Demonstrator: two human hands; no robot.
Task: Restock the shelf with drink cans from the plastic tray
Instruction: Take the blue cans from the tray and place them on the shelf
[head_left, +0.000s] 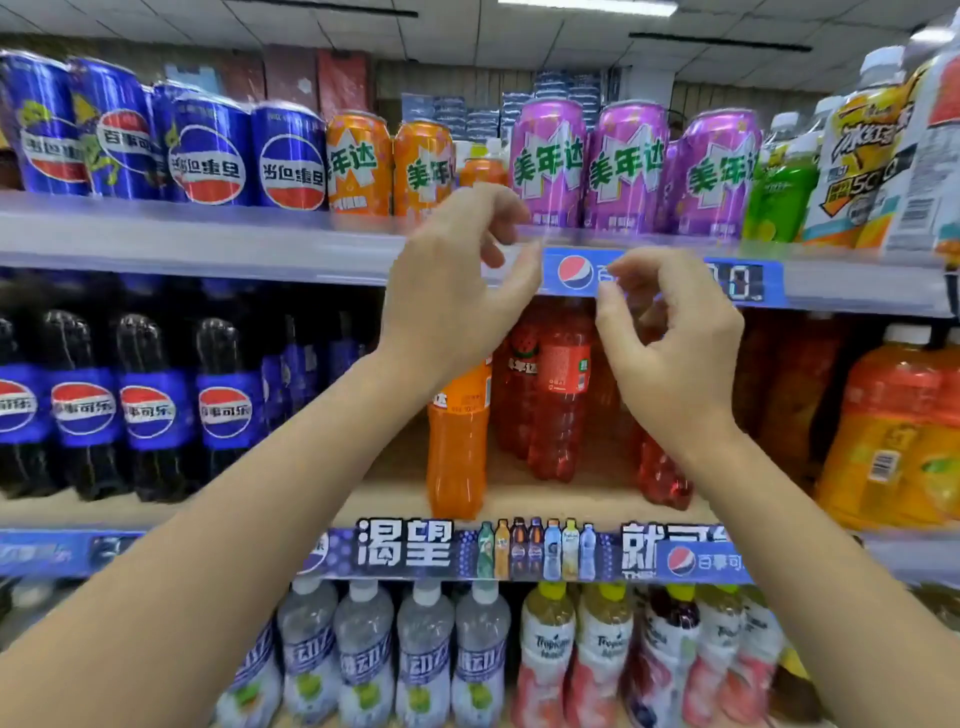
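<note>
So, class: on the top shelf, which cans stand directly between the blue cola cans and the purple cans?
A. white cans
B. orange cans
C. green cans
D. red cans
B: the orange cans stand right of the blue cola cans and left of the purple cans.

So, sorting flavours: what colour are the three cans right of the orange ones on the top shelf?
Purple cans with green lettering, clearest in the head view.

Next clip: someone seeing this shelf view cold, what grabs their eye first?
Two bare hands, left and right, raised mid-frame before the top shelf edge, both empty with fingers loosely curled. Behind them runs a bright row of cans: blue cans left, orange cans centre, purple cans right. No tray is in view.
</note>
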